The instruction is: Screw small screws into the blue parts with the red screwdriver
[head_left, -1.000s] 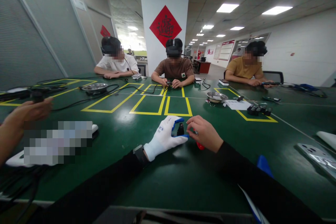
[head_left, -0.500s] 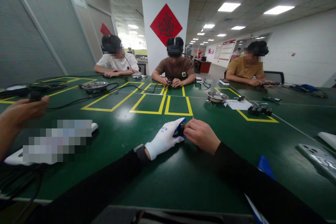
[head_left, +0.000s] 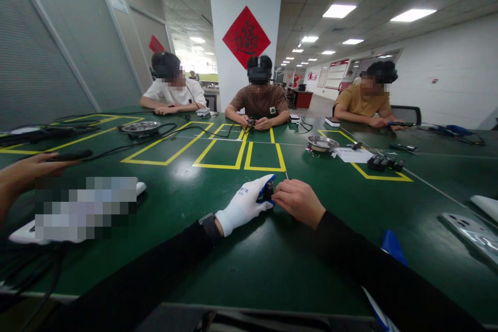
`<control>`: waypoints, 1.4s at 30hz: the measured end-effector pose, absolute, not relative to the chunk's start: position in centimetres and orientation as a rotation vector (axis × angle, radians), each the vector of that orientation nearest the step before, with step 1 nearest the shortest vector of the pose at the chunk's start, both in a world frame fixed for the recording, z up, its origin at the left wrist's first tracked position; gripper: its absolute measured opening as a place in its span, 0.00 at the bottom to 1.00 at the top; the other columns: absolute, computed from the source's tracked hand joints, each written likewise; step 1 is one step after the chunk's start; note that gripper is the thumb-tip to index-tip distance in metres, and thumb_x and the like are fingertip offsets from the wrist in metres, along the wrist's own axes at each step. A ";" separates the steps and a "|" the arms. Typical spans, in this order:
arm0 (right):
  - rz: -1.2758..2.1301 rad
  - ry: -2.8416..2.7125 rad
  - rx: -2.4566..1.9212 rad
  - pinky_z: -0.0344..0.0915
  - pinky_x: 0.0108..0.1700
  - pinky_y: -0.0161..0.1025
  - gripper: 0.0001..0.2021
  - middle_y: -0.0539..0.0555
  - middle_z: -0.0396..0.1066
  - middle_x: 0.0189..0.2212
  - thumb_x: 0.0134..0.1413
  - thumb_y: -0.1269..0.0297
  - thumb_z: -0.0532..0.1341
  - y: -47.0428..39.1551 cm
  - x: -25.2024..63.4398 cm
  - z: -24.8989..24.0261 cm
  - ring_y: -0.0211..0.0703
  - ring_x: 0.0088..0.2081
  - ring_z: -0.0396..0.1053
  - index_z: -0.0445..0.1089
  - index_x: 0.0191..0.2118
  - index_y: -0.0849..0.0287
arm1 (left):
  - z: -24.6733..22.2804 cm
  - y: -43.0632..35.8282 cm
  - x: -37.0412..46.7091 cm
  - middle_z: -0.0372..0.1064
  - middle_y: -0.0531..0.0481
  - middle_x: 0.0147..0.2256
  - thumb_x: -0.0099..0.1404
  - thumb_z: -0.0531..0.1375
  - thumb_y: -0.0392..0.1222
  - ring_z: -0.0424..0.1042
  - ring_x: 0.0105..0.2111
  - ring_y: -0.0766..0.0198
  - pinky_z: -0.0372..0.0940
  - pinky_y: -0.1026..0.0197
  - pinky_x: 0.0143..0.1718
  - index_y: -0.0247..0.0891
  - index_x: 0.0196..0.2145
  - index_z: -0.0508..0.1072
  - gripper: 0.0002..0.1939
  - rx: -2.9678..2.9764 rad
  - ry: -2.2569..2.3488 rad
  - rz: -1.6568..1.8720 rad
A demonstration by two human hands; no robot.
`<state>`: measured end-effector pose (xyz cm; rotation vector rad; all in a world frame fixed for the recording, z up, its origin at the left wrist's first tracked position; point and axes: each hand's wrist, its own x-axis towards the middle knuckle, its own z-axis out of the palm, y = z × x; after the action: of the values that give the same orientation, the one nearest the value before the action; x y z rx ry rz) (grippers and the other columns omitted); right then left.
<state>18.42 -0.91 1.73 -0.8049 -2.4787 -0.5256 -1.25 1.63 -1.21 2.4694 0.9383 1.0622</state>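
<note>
My left hand [head_left: 246, 203], in a white glove with blue fingertips, is closed round a small black part [head_left: 268, 191] above the green table [head_left: 233, 275]. My bare right hand [head_left: 299, 201] touches the right side of that part, its fingers pinched together. A thin rod [head_left: 287, 175] sticks up from behind the right fingers, and most of what they grip is hidden. A bit of red shows below the right hand.
At the left, another person's hand [head_left: 35, 168] holds a dark tool over a white device [head_left: 27, 231]. Metal bowls [head_left: 322, 143], black parts [head_left: 383, 162] and paper [head_left: 353, 154] lie beyond. A phone [head_left: 472, 236] and blue-white glove [head_left: 393, 248] are at right. Three people sit opposite.
The neighbour's hand at the left has turned, and its dark object now points to the right. My own hands have barely moved and keep their hold.
</note>
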 end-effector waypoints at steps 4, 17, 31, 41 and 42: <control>-0.473 -2.457 -0.836 0.58 0.35 0.38 0.07 0.53 0.73 0.31 0.59 0.66 0.58 -0.7 18.4 1.6 0.40 0.32 0.67 0.72 0.32 0.58 | -1.3 1.7 -1.3 0.64 0.41 0.56 0.56 0.63 0.40 0.63 0.56 0.51 0.58 0.46 0.58 0.39 0.60 0.58 0.35 2.476 0.948 1.055; 0.002 -1.986 -1.083 0.65 0.45 0.42 0.18 0.56 0.70 0.38 0.52 0.83 0.49 0.6 19.8 1.0 0.45 0.42 0.68 0.71 0.36 0.59 | -1.1 1.4 -1.3 0.63 0.42 0.57 0.55 0.64 0.39 0.62 0.57 0.51 0.57 0.48 0.59 0.41 0.61 0.56 0.37 2.448 0.950 1.026; -0.002 -2.861 -1.083 0.63 0.43 0.37 0.15 0.54 0.73 0.43 0.55 0.77 0.54 -0.2 20.6 3.5 0.44 0.43 0.71 0.71 0.43 0.54 | -0.7 1.0 -1.1 0.66 0.44 0.52 0.56 0.62 0.38 0.66 0.53 0.54 0.59 0.51 0.57 0.40 0.56 0.62 0.29 2.365 1.002 0.967; 0.471 -1.837 -0.819 0.61 0.25 0.35 0.04 0.48 0.67 0.25 0.59 0.63 0.57 -1.8 19.5 2.5 0.35 0.20 0.64 0.62 0.38 0.58 | -0.5 1.2 -1.2 0.70 0.46 0.48 0.54 0.65 0.49 0.70 0.47 0.53 0.65 0.53 0.50 0.40 0.52 0.65 0.29 2.233 1.079 0.971; 0.556 -1.705 -0.764 0.59 0.22 0.34 0.04 0.47 0.66 0.24 0.61 0.63 0.55 -2.1 19.0 2.3 0.33 0.18 0.62 0.61 0.38 0.57 | -0.5 1.4 -1.3 0.70 0.47 0.47 0.54 0.65 0.49 0.71 0.46 0.54 0.65 0.53 0.50 0.41 0.52 0.66 0.28 2.221 1.098 0.967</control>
<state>19.03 -2.11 2.28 -0.7636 -1.7050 0.5555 -1.28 1.36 -0.53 2.2212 1.0978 0.9668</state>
